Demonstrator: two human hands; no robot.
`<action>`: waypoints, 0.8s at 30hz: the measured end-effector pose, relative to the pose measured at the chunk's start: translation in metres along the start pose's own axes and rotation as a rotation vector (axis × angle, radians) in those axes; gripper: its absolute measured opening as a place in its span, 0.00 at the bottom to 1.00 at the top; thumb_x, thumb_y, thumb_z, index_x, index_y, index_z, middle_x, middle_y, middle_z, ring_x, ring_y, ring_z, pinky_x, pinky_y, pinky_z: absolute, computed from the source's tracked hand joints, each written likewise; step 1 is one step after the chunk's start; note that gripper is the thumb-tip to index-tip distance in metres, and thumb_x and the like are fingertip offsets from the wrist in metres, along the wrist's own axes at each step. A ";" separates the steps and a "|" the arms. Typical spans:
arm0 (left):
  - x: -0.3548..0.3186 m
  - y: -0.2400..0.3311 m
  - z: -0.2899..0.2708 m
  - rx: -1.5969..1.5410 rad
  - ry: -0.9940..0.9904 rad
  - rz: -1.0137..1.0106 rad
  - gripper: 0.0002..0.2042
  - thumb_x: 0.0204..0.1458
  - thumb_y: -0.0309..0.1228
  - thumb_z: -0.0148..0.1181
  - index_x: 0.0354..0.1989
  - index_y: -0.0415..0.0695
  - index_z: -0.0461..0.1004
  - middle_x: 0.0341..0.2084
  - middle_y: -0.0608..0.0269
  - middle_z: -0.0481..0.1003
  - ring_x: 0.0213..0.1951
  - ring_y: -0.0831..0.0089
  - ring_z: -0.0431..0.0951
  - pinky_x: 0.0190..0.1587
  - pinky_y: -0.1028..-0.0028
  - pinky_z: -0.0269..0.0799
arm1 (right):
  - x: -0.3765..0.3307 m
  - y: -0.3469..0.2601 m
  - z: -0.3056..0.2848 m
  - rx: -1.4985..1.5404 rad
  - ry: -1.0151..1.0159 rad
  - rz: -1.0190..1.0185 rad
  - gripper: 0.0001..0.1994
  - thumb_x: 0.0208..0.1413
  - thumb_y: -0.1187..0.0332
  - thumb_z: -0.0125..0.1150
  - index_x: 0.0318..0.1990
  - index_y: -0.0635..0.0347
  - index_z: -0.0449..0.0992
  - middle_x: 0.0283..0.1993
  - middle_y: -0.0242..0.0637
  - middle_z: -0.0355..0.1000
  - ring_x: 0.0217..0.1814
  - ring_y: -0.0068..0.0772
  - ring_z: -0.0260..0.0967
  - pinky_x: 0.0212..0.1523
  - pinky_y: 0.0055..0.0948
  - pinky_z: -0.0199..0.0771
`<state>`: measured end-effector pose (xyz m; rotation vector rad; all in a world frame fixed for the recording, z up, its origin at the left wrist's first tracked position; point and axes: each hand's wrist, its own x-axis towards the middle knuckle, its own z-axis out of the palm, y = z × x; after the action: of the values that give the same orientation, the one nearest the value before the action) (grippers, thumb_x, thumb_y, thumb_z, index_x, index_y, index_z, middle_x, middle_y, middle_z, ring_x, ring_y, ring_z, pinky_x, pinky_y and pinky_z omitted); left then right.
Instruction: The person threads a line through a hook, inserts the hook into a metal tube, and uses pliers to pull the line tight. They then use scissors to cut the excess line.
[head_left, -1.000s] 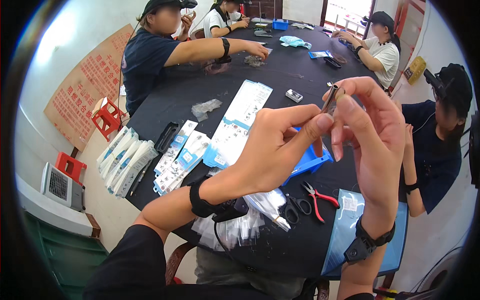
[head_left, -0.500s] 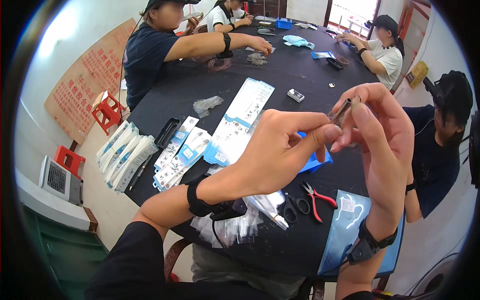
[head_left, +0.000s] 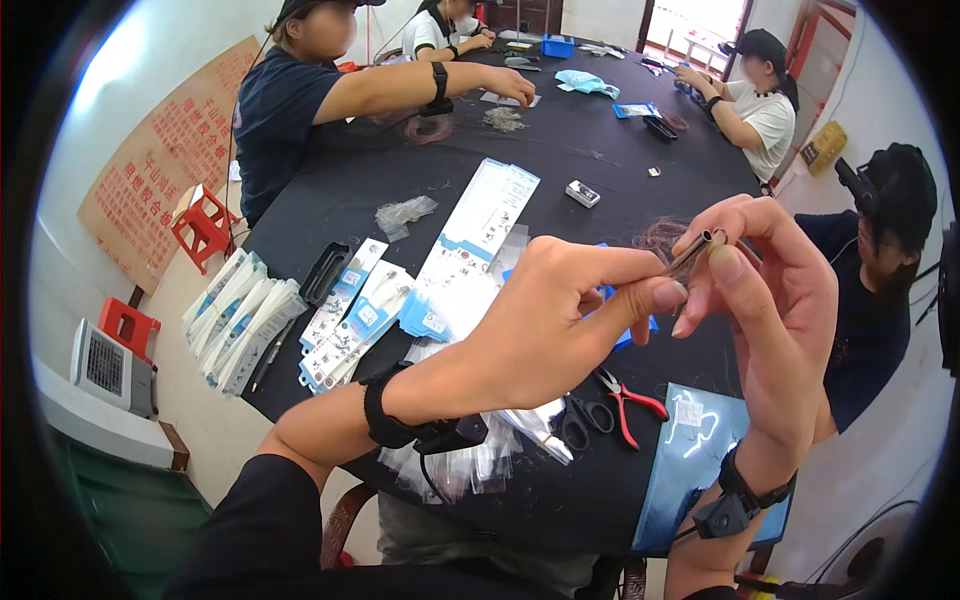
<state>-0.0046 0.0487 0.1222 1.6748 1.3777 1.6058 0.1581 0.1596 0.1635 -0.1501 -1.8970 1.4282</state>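
Above the table's near right part, my left hand (head_left: 560, 325) pinches a thin, dark metal tube (head_left: 690, 254) between thumb and forefinger. The tube tilts up to the right, its open end toward my right hand (head_left: 780, 270). There, my right thumb and forefinger close together right beside the tube's end. A small dark bit shows between those fingertips, too small to name. Behind the fingers lies a tangle of fine brownish line (head_left: 655, 238). A blue tray (head_left: 640, 335) is mostly hidden behind my hands.
Red-handled pliers (head_left: 630, 405), black scissors (head_left: 583, 422) and a blue sheet (head_left: 690, 450) lie close to me. Clear plastic bags (head_left: 455, 465) and printed cards (head_left: 470, 225) cover the left side. Co-workers sit around the black-covered table (head_left: 340, 190).
Both hands, with the tube, sit slightly lower and a little further right in the picture. The surroundings have shifted slightly left. My left hand keeps its pinch on the tube.
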 end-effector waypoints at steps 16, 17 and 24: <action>0.000 0.008 0.000 0.115 -0.013 -0.047 0.12 0.68 0.36 0.61 0.39 0.42 0.86 0.21 0.61 0.81 0.22 0.74 0.79 0.25 0.71 0.68 | -0.007 -0.013 -0.001 -0.015 -0.009 0.015 0.08 0.71 0.69 0.62 0.44 0.66 0.74 0.47 0.41 0.74 0.38 0.20 0.73 0.44 0.21 0.74; 0.000 0.008 0.000 0.129 -0.019 -0.035 0.12 0.68 0.36 0.62 0.39 0.42 0.86 0.21 0.61 0.81 0.22 0.73 0.79 0.25 0.71 0.68 | -0.008 -0.014 -0.001 -0.019 -0.010 0.018 0.08 0.70 0.69 0.62 0.44 0.66 0.74 0.46 0.41 0.74 0.38 0.20 0.73 0.44 0.21 0.74; -0.002 0.012 0.000 0.161 -0.032 -0.024 0.11 0.67 0.36 0.62 0.39 0.43 0.85 0.21 0.61 0.80 0.22 0.68 0.79 0.27 0.68 0.69 | -0.008 -0.017 -0.001 -0.065 -0.008 -0.021 0.08 0.71 0.69 0.62 0.44 0.66 0.74 0.45 0.41 0.75 0.38 0.20 0.73 0.44 0.21 0.74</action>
<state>-0.0004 0.0424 0.1314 1.7598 1.5401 1.4827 0.1700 0.1500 0.1744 -0.1556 -1.9475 1.3560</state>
